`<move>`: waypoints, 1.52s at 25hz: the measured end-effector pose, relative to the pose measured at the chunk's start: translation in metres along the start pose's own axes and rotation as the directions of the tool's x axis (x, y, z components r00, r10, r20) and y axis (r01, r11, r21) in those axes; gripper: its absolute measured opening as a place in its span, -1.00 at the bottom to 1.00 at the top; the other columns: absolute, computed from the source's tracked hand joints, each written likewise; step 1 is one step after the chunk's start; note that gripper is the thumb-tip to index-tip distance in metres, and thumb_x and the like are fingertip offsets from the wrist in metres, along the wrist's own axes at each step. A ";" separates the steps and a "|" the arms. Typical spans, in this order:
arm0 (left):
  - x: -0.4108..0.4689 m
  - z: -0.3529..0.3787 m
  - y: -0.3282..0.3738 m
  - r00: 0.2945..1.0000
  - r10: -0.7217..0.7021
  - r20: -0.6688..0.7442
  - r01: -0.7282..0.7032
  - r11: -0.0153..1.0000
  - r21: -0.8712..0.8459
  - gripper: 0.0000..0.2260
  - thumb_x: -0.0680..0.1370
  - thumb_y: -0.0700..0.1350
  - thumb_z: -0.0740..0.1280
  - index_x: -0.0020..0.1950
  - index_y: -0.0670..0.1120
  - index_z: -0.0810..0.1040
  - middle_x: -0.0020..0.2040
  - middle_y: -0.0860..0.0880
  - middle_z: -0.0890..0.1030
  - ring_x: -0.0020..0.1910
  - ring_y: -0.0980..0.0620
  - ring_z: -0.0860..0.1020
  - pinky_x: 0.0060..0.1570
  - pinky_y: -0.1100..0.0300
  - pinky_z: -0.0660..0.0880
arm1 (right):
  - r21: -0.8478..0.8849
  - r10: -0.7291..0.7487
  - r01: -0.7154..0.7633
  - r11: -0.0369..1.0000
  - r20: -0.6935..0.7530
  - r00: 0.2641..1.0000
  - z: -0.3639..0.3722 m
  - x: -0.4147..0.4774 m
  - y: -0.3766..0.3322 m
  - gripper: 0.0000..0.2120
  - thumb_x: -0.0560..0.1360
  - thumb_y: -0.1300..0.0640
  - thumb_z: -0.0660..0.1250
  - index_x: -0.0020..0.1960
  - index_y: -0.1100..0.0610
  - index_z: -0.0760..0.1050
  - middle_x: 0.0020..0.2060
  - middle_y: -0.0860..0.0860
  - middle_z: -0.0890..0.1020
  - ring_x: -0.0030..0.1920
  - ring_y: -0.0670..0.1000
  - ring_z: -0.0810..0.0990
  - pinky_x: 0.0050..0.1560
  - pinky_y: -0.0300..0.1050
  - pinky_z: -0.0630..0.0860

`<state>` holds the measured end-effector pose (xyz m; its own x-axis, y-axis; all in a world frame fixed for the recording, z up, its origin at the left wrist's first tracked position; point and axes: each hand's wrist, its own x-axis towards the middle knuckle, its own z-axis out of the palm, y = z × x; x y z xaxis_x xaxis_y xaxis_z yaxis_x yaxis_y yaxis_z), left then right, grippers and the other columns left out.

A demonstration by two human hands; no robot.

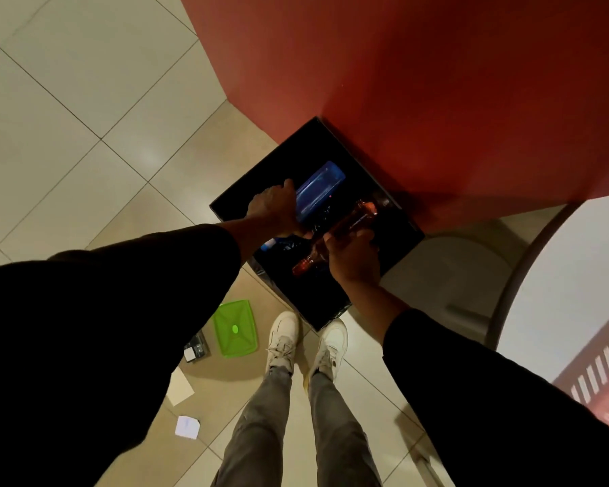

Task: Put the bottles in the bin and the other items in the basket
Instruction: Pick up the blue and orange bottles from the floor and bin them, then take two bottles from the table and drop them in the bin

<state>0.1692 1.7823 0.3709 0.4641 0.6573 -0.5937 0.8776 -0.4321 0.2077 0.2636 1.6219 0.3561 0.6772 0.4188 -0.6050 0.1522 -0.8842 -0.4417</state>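
looking straight down here: both hands are over the mouth of the black bin [225, 213], which sits on the floor at 12 o'clock from the white shoes [284, 337], tucked against the red wall [436, 82].

the left hand [274, 209] has its fingers wrapped round the near end of a blue bottle [320, 189]. that bottle's long axis runs from about 7 o'clock up to 1 o'clock, far end pointing at the wall. the right hand [353, 257] is curled round the middle of an amber bottle [354, 219], which lies nearly parallel, with its neck sticking out toward 7 o'clock and the fat end toward 1. the two bottles are side by side, blue one at 10 o'clock from the amber. both already sit inside the bin's outline, so i'd guess all that's left is letting go, and neither hand has further to travel. can't tell how deep they are, though.

the inside of the bin is too dark to read. there's something pale blue down by the left wrist, no idea what.

leftovers on the floor: a green lid [235, 328] at 9 o'clock from the shoes, a small dark thing [196, 347] just beside it, and paper scraps [187, 427] toward 7 o'clock. the red basket [605, 377] peeks in at 4 o'clock, well apart from those.
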 end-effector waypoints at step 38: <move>-0.341 -0.020 0.091 0.505 0.849 0.157 -0.803 0.396 0.445 -0.08 0.55 0.31 0.28 0.68 -0.23 0.06 0.70 -0.23 0.00 0.69 -0.19 -0.05 0.62 -0.03 -0.09 | -0.373 -0.242 0.102 0.922 -0.351 0.904 -0.176 -0.368 0.119 -0.19 0.52 -0.33 0.24 0.57 0.17 0.23 0.53 0.19 0.36 0.57 0.22 0.27 0.51 0.14 0.34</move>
<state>0.0933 1.5313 0.6077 0.9604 -0.1313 -0.2457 -0.0785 -0.9738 0.2134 0.1597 1.3259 0.6429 0.8285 0.5201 -0.2074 0.4780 -0.8499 -0.2219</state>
